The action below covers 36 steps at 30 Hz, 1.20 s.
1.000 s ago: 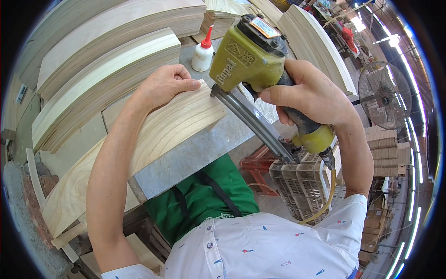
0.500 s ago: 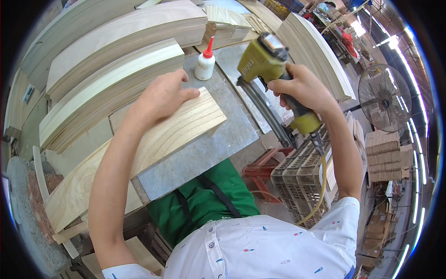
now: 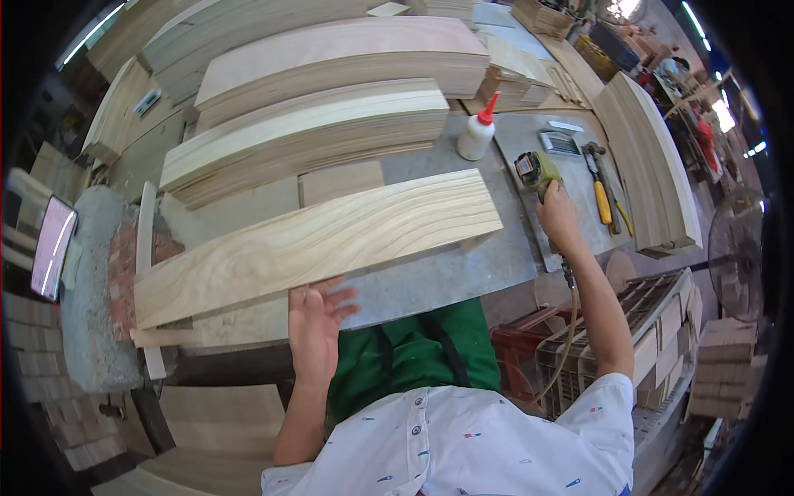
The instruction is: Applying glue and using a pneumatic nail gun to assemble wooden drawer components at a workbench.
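Observation:
A long pale wooden board (image 3: 331, 240) with wavy grain lies across the bench in front of me. My left hand (image 3: 316, 318) hovers at its near edge, fingers spread and holding nothing. At the right of the bench, my right hand (image 3: 559, 217) is wrapped round the grip of a green nail gun (image 3: 542, 172), which is now low by the bench top. Its yellow air hose (image 3: 571, 335) hangs down below my wrist. Just beyond the board's right end stands a white glue bottle (image 3: 475, 139) with a red nozzle.
Stacked boards (image 3: 314, 132) fill the far side, with another stack (image 3: 649, 165) at the right. A hammer (image 3: 608, 186), a yellow-handled tool (image 3: 601, 198) and a box of nails (image 3: 560, 143) lie beyond the nail gun. A plastic crate (image 3: 620, 322) stands lower right; a phone (image 3: 52, 246) is far left.
My left hand has come off the board's top and moved toward me to its near edge. The nail gun in my right hand has been lowered to the bench. The view has swung left.

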Available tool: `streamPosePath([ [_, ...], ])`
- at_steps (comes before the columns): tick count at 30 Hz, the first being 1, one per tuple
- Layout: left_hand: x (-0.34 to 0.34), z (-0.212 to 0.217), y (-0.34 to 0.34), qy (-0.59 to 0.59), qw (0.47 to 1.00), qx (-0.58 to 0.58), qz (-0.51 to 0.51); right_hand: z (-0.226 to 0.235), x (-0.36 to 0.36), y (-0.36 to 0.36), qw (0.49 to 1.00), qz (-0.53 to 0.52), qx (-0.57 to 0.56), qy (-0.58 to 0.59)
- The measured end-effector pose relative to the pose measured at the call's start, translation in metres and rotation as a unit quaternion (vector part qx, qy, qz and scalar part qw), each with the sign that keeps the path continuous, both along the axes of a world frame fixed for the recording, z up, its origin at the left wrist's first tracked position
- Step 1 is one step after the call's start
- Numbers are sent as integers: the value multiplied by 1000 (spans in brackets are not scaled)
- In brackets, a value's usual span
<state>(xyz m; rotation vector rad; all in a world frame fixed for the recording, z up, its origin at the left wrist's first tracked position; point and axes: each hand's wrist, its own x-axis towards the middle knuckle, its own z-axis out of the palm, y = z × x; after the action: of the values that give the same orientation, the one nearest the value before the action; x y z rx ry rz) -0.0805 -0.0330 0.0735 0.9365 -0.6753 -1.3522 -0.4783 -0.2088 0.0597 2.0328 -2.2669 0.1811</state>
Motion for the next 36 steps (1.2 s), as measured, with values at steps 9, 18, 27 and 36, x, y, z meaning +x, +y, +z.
streamPosePath([
  [9,2,14,-28,78,984,-63,148,-18,16,25,999,9,5,-37],
  [18,29,106,-51,-58,973,-174,143,18,13,36,981,100,-89,-144],
  [27,168,192,-91,-137,939,-287,-131,15,182,-17,885,412,-37,-215],
  [36,112,182,-117,-379,913,-103,110,-10,277,-76,883,445,146,-11],
])
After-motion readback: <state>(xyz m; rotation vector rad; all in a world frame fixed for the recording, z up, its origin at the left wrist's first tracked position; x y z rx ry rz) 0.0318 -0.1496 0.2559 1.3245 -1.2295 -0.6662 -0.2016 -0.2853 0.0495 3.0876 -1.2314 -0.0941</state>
